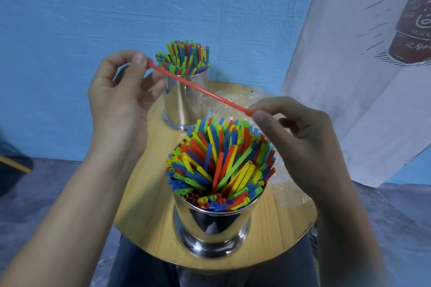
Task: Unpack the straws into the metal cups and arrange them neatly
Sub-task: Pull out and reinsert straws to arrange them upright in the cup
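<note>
A single red straw stretches in the air between both hands, above the two cups. My left hand pinches its far upper end. My right hand pinches its lower near end. Below, the near metal cup stands on the round wooden table, packed with red, yellow, green and blue straws that fan outward. The far metal cup stands behind it, also full of coloured straws.
Crumpled clear plastic wrapping lies on the table to the right of the cups, reaching the right rim. A blue wall stands close behind the table. A white printed cloth hangs at the right. My legs are under the near table edge.
</note>
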Available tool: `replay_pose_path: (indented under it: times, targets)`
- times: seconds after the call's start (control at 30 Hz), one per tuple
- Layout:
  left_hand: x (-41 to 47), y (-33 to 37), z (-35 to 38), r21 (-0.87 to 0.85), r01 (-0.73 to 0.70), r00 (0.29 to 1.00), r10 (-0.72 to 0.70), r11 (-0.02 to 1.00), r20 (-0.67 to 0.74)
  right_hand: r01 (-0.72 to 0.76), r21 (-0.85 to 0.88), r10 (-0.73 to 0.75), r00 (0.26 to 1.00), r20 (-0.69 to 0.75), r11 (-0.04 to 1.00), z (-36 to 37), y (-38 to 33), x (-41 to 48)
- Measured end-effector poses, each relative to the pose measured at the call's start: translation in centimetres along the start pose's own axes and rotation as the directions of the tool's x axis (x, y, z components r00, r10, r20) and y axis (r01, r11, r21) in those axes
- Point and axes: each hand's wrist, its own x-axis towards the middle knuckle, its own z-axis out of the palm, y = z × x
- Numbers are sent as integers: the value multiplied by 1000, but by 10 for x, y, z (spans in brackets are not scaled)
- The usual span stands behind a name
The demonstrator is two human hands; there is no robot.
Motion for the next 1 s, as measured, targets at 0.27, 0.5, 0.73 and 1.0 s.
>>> replay_pose_path:
  times: [0.27, 0.5, 0.73, 1.0]
  targets:
    - [-18, -8, -7, 367, -10, 971, -78, 930, 224, 86, 520, 101, 942, -321, 850, -15, -9, 5]
    - [-19, 1, -15, 605, -56, 847, -283, 794, 450, 113, 448, 69, 926, -371, 887, -22, -17, 5]
    - [-22, 7, -9, 728, -208, 743, -378, 654, 552, 164, 228, -70, 926, -370, 960, -20, -20, 5]
    - [-22, 5, 1, 713, -343, 766, -258, 611, 589, 45, 63, -41, 997, -63, 997, -2, -14, 1]
